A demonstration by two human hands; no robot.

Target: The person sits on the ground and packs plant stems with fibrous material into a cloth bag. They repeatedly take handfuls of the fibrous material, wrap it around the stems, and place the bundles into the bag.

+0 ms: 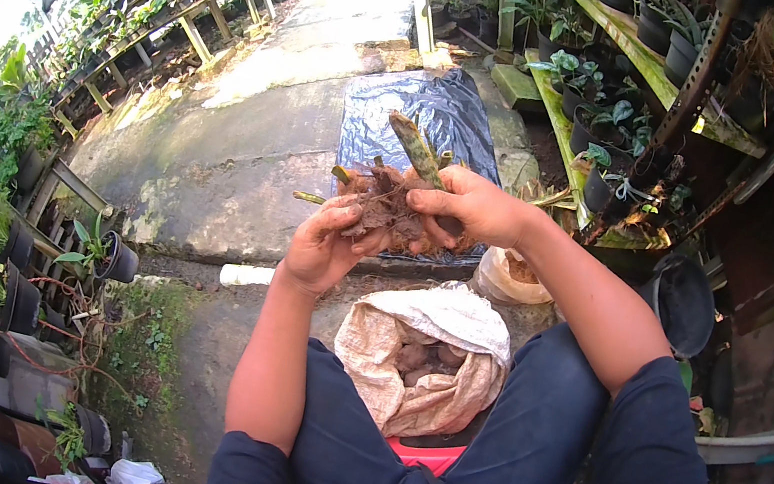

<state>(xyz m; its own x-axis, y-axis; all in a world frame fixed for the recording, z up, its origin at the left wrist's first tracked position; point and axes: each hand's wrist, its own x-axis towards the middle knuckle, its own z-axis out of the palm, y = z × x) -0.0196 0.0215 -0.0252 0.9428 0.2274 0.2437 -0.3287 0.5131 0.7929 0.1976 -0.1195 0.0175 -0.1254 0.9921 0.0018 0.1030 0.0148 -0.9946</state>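
Both my hands hold up a root clump (pixel 383 206) with brown soil and fine roots clinging to it. A thick, mottled green cut stem (pixel 412 148) rises from it, with shorter green stubs at its sides. My left hand (pixel 324 240) supports the clump from the left and below, its fingers curled against the soil. My right hand (pixel 475 207) grips it from the right around the stem's base. Below them, between my knees, an open woven sack (pixel 375 382) holds several brown lumps (pixel 427 358), perhaps soil or roots.
A black plastic sheet (pixel 418 110) lies on the concrete path beyond my hands. Near my right knee sits a pale plastic bag (pixel 507 281). Mossy shelves (pixel 576 150) with potted plants stand right, a black pot (pixel 683 304) below. A white pipe piece (pixel 245 275) lies left.
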